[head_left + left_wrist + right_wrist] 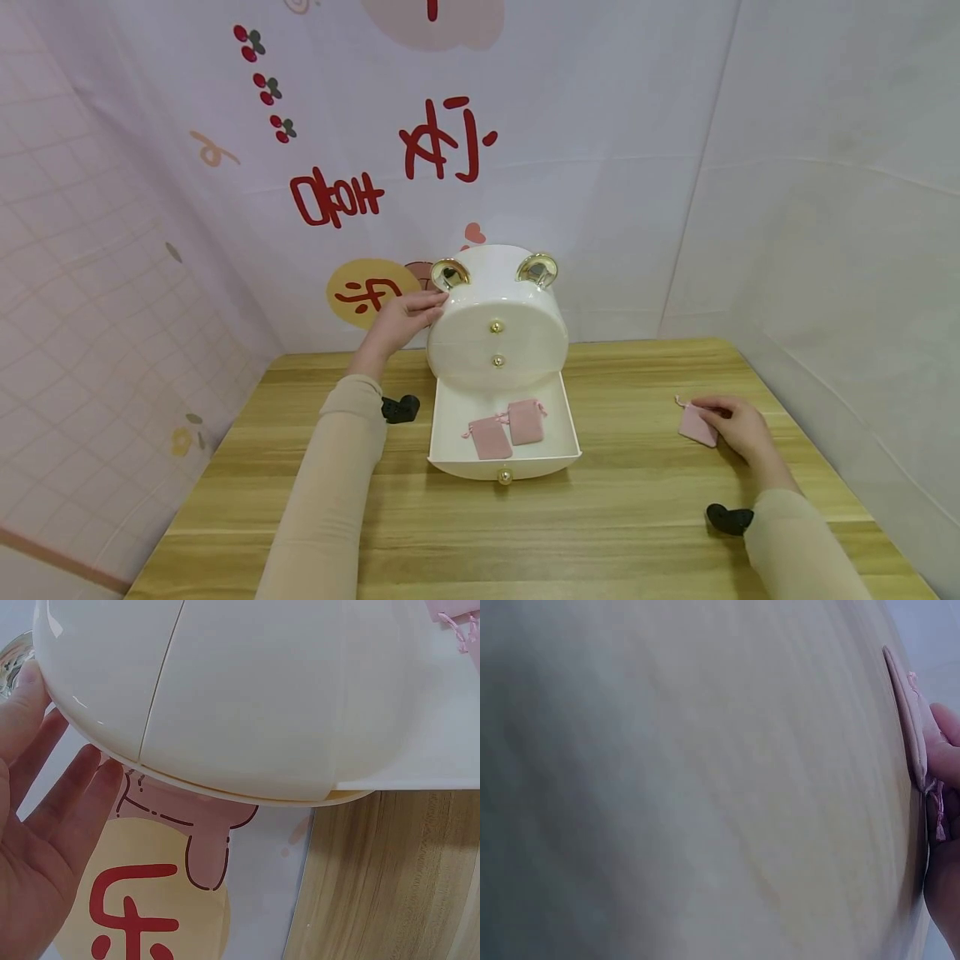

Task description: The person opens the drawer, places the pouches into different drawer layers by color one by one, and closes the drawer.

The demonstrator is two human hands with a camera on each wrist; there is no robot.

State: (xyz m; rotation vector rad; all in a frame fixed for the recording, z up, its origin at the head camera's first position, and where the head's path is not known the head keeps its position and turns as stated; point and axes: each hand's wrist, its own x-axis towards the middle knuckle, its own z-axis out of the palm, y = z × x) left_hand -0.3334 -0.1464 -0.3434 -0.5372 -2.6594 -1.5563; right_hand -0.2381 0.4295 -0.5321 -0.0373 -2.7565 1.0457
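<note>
A white rounded storage box point(457, 337) with gold-rimmed ears stands at the back of the table. Its bottom drawer point(468, 469) is pulled out, with two pink drawstring pouches point(492, 438) lying in it. Against the box's upper left side rests my left hand point(401, 323), its fingers fairly straight and its thumb near an ear point(16, 664). Over on the right, my right hand point(744, 429) pinches another pink drawstring pouch point(696, 426) at the tabletop. That pouch point(909, 720) appears at the edge of the right wrist view, partly covered by the fingers.
The wooden table point(630, 517) has a white printed cloth point(600, 208) behind it and at its sides. Black wrist devices point(401, 409) sit by both forearms. Two upper drawers with gold knobs point(497, 327) are closed. The open drawer juts forward.
</note>
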